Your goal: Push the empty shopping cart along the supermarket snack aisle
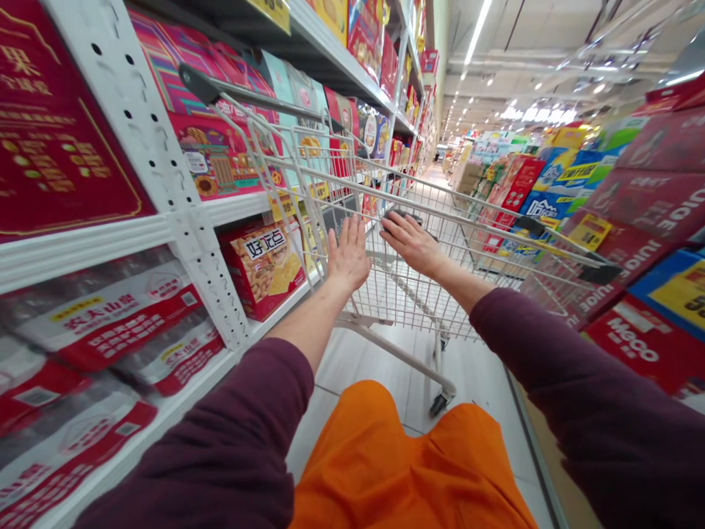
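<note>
A wire shopping cart (pixel 410 297) stands in the aisle in front of me, tilted in the view. My left hand (pixel 348 256) is open, its fingers stretched upward against the cart's rear wire wall just below the handle bar (pixel 485 224). Stretched forward, my right hand (pixel 412 241) lies flat with its fingertips resting on a dark piece (pixel 401 216) at the cart's rear edge. Neither hand grips anything. Both arms wear dark purple sleeves, and an orange garment (pixel 385 463) shows below them.
White shelves (pixel 187 220) on the left hold red gift boxes, a snack box (pixel 263 266) and packaged goods close to the cart. Stacked red and blue cartons (pixel 633 242) line the right side. The tiled aisle floor (pixel 474 375) runs ahead between them.
</note>
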`<state>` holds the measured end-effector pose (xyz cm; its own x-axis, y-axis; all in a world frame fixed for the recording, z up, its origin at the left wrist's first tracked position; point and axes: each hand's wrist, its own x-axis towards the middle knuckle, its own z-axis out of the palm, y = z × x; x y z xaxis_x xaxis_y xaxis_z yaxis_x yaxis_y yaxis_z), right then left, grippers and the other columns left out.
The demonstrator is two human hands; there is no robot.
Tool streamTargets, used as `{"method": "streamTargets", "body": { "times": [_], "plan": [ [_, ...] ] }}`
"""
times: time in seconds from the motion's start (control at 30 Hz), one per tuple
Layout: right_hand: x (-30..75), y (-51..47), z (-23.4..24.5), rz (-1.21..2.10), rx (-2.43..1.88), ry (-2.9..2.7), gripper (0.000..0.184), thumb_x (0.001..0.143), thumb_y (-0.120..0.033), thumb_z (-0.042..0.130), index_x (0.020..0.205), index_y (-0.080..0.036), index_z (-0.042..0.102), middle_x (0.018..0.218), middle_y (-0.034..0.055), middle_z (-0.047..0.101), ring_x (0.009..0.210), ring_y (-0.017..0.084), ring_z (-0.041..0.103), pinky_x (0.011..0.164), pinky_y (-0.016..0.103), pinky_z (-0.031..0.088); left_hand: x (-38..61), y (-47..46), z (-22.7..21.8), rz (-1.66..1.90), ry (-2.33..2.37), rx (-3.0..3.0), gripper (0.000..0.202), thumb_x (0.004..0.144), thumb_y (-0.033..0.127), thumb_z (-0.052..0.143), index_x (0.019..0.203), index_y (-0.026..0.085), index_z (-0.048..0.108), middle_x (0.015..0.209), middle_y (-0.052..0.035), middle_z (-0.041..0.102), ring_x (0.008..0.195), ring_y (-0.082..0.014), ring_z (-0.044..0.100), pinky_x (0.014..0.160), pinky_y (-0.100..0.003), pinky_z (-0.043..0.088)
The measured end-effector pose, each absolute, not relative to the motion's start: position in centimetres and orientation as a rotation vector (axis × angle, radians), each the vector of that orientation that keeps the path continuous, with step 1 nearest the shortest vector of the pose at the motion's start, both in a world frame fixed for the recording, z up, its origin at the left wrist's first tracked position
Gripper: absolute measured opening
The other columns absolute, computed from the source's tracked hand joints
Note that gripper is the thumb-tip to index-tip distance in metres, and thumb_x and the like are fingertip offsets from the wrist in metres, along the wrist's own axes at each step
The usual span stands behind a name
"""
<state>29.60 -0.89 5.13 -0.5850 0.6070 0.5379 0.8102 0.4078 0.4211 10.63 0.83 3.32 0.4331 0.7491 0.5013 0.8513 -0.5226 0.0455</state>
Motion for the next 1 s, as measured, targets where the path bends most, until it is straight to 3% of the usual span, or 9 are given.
{"method": "streamTargets", "body": {
  "times": [0.17, 0.3, 0.4, 0.57, 0.7, 0.83, 1.0],
  "plan": [
    [30.1, -1.8, 0.2, -0.937, -1.196, -2.478, 0.039, 0.094, -0.006, 0.039, 0.126, -0.015, 0.059, 0.141, 0.0144, 0.053, 0.138, 0.028, 0.04, 0.108, 0.051, 0.044, 9.9, 0.6, 2.5, -0.68, -1.402, -2.479, 0.077, 0.084, 0.023, 0.048, 0.151, 0.005, 0.015, 0.161, -0.0172, 0.012, 0.15, -0.0275, 0.009, 0.121, -0.052, 0.009],
    [30.5, -2.2, -2.7, -0.887, -1.155, -2.58, 0.037, 0.094, -0.006, 0.04, 0.124, -0.013, 0.06, 0.138, 0.0172, 0.055, 0.135, 0.029, 0.044, 0.103, 0.052, 0.048, 9.8, 0.5, 2.4, -0.621, -1.418, -2.49, 0.074, 0.084, 0.022, 0.044, 0.151, 0.004, 0.017, 0.162, -0.0151, 0.009, 0.15, -0.027, 0.008, 0.121, -0.052, 0.008],
    [29.9, -1.7, -2.1, -0.894, -1.08, -2.609, 0.038, 0.095, -0.008, 0.038, 0.126, -0.014, 0.059, 0.14, 0.0165, 0.053, 0.137, 0.028, 0.042, 0.104, 0.052, 0.046, 9.6, 0.8, 2.6, -0.632, -1.421, -2.479, 0.074, 0.084, 0.022, 0.043, 0.151, 0.004, 0.016, 0.162, -0.0139, 0.009, 0.15, -0.0267, 0.007, 0.121, -0.051, 0.009],
    [27.2, 0.7, 3.6, -0.963, -1.016, -2.465, 0.044, 0.097, -0.01, 0.036, 0.137, -0.02, 0.05, 0.152, 0.0103, 0.04, 0.145, 0.024, 0.027, 0.116, 0.051, 0.032, 8.9, 1.5, 3.1, -0.683, -1.451, -2.456, 0.076, 0.083, 0.022, 0.045, 0.152, 0.007, 0.015, 0.163, -0.012, 0.009, 0.15, -0.0262, 0.007, 0.121, -0.051, 0.008],
    [25.8, 2.3, 6.2, -0.983, -1.046, -2.426, 0.042, 0.097, -0.011, 0.036, 0.135, -0.019, 0.052, 0.151, 0.0105, 0.041, 0.144, 0.025, 0.029, 0.116, 0.053, 0.032, 8.2, 2.0, 3.3, -0.698, -1.468, -2.421, 0.076, 0.084, 0.021, 0.045, 0.152, 0.01, 0.015, 0.163, -0.0109, 0.01, 0.15, -0.0251, 0.007, 0.121, -0.051, 0.007],
    [25.7, 2.7, 4.7, -0.965, -1.068, -2.462, 0.04, 0.096, -0.008, 0.037, 0.13, -0.016, 0.057, 0.147, 0.0144, 0.046, 0.142, 0.028, 0.034, 0.111, 0.055, 0.038, 7.5, 2.1, 3.2, -0.642, -1.499, -2.398, 0.074, 0.085, 0.022, 0.045, 0.151, 0.005, 0.016, 0.162, -0.0133, 0.009, 0.15, -0.0254, 0.008, 0.122, -0.05, 0.008],
    [26.0, 1.4, -0.9, -0.934, -1.027, -2.569, 0.034, 0.096, -0.009, 0.04, 0.121, -0.012, 0.062, 0.137, 0.019, 0.056, 0.134, 0.03, 0.046, 0.101, 0.052, 0.049, 6.9, 1.7, 2.1, -0.602, -1.534, -2.396, 0.073, 0.086, 0.023, 0.045, 0.151, 0.005, 0.017, 0.162, -0.0137, 0.011, 0.15, -0.0251, 0.009, 0.121, -0.05, 0.01]
  ]
}}
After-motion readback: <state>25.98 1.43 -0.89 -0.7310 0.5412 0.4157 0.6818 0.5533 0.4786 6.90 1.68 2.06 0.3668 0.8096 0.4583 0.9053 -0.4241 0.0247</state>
